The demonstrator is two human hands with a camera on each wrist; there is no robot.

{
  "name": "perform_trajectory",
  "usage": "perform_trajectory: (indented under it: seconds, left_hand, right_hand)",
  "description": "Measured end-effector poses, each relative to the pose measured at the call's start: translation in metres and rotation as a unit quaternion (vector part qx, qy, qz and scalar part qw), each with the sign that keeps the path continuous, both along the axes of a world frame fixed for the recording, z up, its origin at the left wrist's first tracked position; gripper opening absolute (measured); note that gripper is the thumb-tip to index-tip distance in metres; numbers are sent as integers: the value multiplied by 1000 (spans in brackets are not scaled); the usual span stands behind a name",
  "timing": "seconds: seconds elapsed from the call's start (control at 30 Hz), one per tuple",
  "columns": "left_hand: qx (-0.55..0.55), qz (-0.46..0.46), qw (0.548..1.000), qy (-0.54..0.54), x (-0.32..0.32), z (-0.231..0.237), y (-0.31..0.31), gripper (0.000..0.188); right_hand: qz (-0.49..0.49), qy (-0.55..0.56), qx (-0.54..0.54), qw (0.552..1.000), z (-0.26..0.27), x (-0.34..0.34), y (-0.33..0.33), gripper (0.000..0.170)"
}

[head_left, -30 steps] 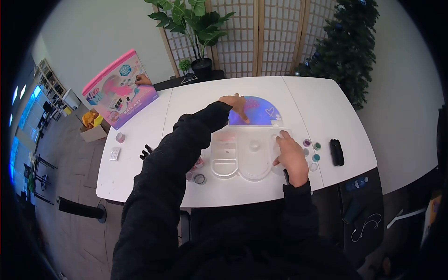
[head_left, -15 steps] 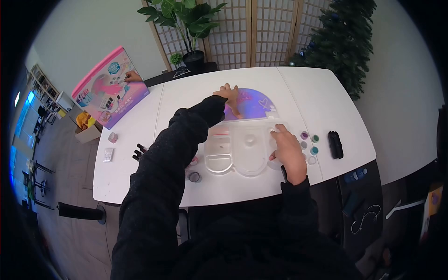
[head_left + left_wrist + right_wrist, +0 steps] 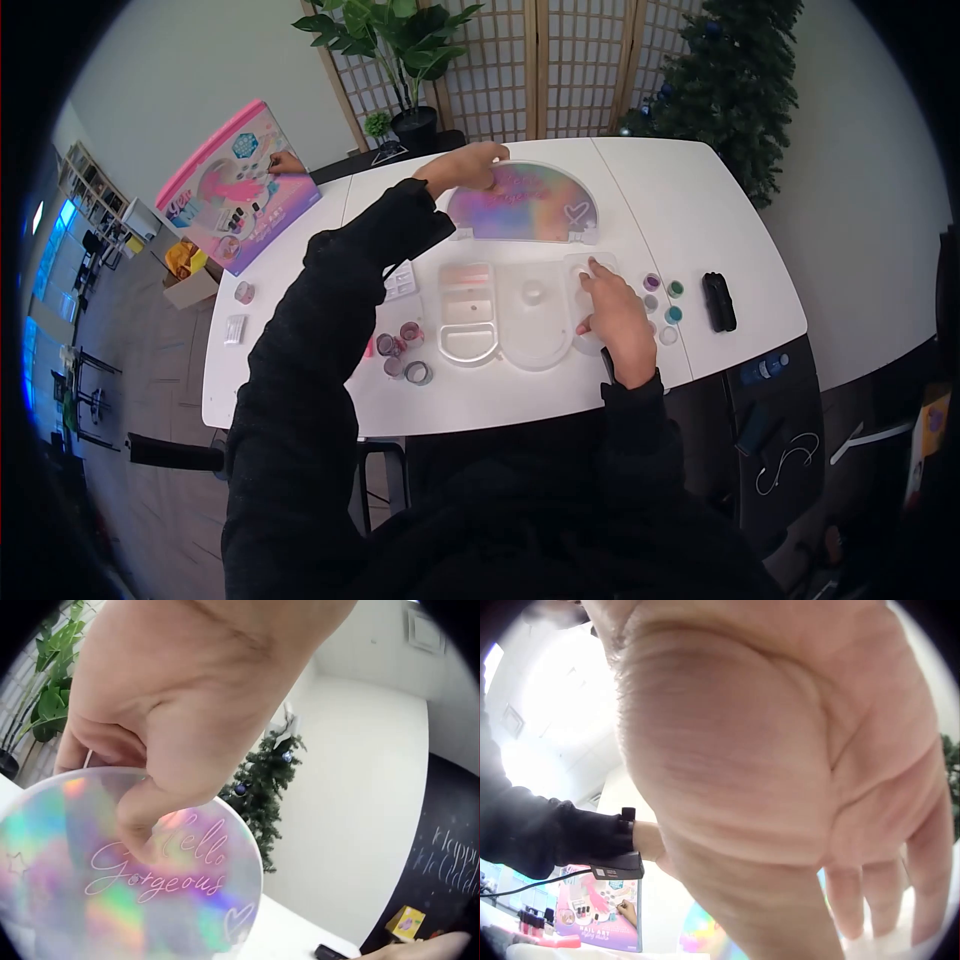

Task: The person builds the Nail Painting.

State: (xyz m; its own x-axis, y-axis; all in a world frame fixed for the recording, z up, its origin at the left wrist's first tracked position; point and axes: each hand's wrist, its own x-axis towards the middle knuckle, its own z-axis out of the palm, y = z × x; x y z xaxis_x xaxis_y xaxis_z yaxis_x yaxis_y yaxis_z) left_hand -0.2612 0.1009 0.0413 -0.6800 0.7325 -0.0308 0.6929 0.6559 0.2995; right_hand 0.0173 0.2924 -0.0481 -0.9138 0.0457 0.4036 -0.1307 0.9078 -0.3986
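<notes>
Clear plastic compartment tray (image 3: 535,328). At its 12 o'clock: semicircular holographic panel (image 3: 520,218), silvery, rainbow sheen. Left hand (image 3: 463,173) pinches panel's rim near 11 o'clock, thumb in front. Right hand (image 3: 618,322): fingers extended, thumb apart, at tray's 2-to-3 o'clock side. Panel lettering (image 3: 154,883), pale: "Hello Gorgeous." Heart outline (image 3: 238,922): panel's 4 o'clock.

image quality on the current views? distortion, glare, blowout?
Head: strong fisheye, black corners, shelf leaning at far left. Left wrist: rainbow sheen across the panel, lettering still legible; corners dark. Right wrist: ceiling blown out upper left, right hand filling much of the frame, fingers washed out near their tips.
</notes>
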Motion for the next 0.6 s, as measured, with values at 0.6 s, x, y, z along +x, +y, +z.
perform_trajectory:
  seconds: [0.6]
  left_hand:
    - [64, -21, 997, 25, 91, 8, -11, 51]
  right_hand:
    - [-35, -78, -7, 996, -5, -8, -2, 14]
